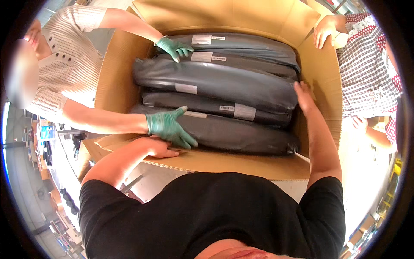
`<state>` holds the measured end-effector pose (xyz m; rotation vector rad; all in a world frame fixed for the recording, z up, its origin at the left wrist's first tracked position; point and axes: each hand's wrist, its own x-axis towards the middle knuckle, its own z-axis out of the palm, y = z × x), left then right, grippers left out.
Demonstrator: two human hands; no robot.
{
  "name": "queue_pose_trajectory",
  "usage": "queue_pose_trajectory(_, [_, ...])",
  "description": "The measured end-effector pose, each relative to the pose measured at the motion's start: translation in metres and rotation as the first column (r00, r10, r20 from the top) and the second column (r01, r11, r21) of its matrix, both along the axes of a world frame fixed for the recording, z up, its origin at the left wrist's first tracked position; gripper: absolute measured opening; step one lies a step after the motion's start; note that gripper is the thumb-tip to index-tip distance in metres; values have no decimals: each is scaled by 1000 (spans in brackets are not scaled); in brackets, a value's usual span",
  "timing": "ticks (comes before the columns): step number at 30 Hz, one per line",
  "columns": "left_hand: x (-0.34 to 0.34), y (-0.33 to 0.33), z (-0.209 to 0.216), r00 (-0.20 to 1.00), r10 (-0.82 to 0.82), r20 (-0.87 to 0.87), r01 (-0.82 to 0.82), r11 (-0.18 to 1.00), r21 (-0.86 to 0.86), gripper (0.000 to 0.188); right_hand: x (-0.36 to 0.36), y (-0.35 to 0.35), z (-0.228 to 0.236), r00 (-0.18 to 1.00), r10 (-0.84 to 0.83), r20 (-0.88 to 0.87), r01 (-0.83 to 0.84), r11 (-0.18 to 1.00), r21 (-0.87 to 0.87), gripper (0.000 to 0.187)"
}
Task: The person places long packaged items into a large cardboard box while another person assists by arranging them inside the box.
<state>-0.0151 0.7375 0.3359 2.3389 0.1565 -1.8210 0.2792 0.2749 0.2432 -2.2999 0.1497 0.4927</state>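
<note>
A large cardboard box (233,167) stands before me, holding several long black plastic-wrapped packages with white labels. My left hand (163,148) is at the box's near left edge, its fingers stretched out beside the nearest package (241,134), partly hidden by a co-worker's gloved hand. With open fingers, my right hand (304,96) touches the right end of the raised middle package (224,80), which lies on top of its neighbours. Another package (207,102) shows just below it. Two more, a far package (258,43) and the package (252,64) before it, lie toward the back.
At the left, a co-worker in a knit top reaches in with a green-gloved hand (170,127) on the nearest package and another gloved hand (174,48) at the far packages. Right of the box, another person's hand (325,32) rests on its rim. Shelves line the far left.
</note>
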Motion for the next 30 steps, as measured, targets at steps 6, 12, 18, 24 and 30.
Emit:
queue_pose_trajectory(6, [-2,40,-28,970,-17,242,0,998,70,92,-30,58,-31,843,536,-51,-530,809,-254,88])
queue_pose_trajectory(12, [-2,39,-11,970,91,223,-103,994,40,76,-11,97,-30,668,743,42,-635,598,-489,92])
queue_pose_trajectory(18, [-38,16,59,703,205,681,-286,958,7,72,0,119,-65,674,725,-140,-666,515,-540,93])
queue_pose_trajectory(24, [-127,-14,79,616,131,777,-224,974,14,81,-2,109,-91,623,779,-70,-683,499,-534,91])
queue_pose_trajectory(30, [-136,-24,37,265,34,964,-335,940,59,61,21,102,-89,586,798,-141,-733,448,-511,88])
